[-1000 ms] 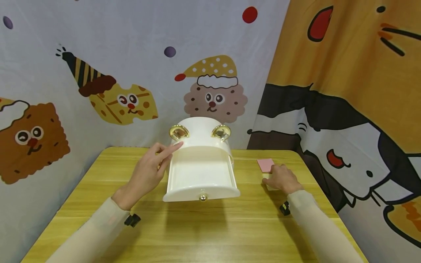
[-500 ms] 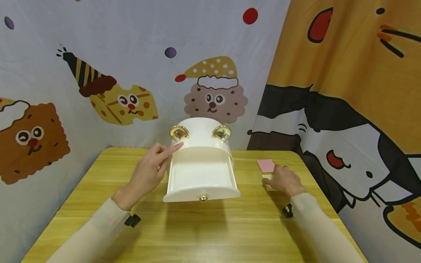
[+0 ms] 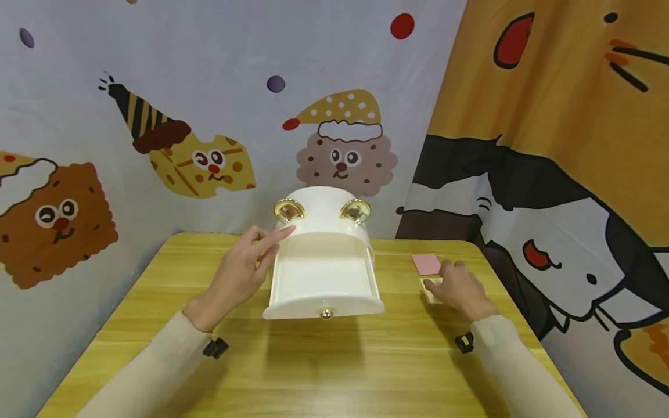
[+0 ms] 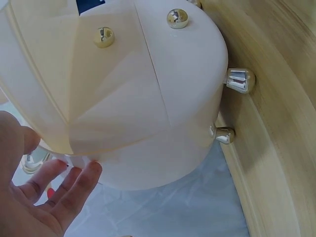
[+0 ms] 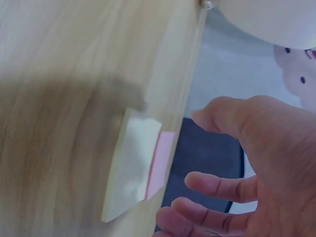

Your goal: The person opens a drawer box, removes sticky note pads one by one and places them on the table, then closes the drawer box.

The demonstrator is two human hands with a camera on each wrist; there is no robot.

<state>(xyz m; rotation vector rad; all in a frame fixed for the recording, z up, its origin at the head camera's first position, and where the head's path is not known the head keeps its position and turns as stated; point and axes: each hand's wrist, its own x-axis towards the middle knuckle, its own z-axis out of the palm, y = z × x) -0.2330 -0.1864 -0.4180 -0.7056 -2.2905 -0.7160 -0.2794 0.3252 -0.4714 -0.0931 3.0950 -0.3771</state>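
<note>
A white rounded storage box (image 3: 325, 206) with two gold ear-like ornaments stands in the middle of the table, its top drawer (image 3: 324, 273) pulled out toward me by a gold knob's side. My left hand (image 3: 243, 270) rests against the box's left side, index finger stretched along the front upper edge. In the left wrist view, the fingertips (image 4: 91, 168) touch the white shell. To the right, my right hand (image 3: 460, 287) hovers over a pale yellow sticky-note pad (image 5: 133, 160), thumb and fingers spread with nothing between them. A pink sticky-note pad (image 3: 426, 264) lies just behind the yellow one.
The box stands on small metallic feet (image 4: 239, 80) on the wooden table (image 3: 313, 371). A cartoon-printed cloth (image 3: 219, 46) hangs behind the table's far edge, and another (image 3: 549, 174) hangs along the right. A small black device sits at each wrist.
My right hand has lifted and drawn slightly right from the yellow pad, uncovering more of it. The left hand keeps its place on the box. The head view has shifted slightly.
</note>
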